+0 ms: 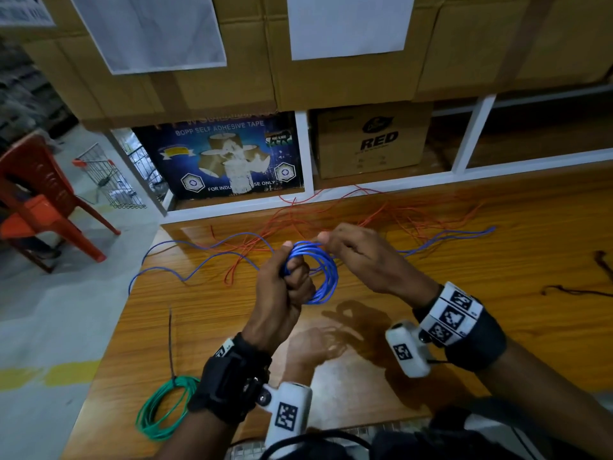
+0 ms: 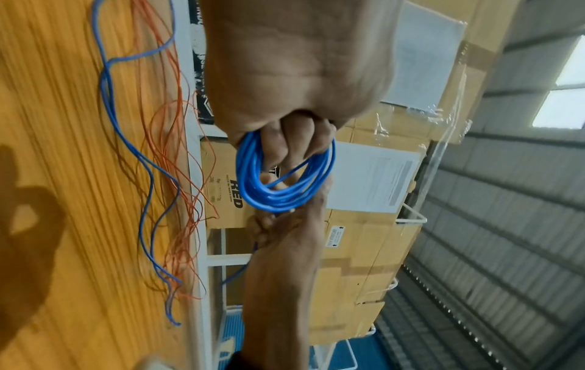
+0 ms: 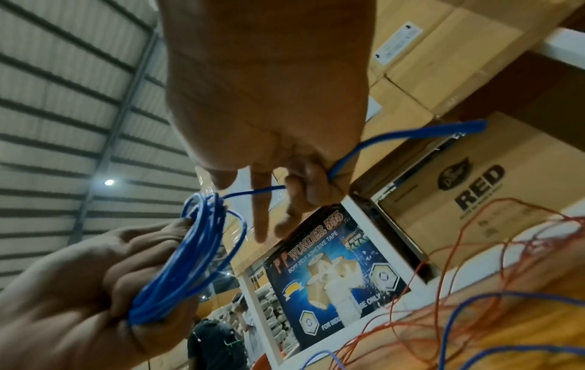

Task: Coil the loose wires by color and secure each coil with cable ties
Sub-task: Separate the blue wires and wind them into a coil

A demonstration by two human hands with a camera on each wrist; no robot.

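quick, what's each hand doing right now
Left hand: closed, fingers gripping the blue wire coil.
Right hand: closed, pinching the loose blue wire running to the coil.

Both forearms are bare, each with a wide black strap round the wrist. The left hand has a white camera pod at 6 o'clock from its strap, printed with a black-and-white square marker. The right hand wears a white band of three such markers, and a white marked pod sits at 8 o'clock from that band.
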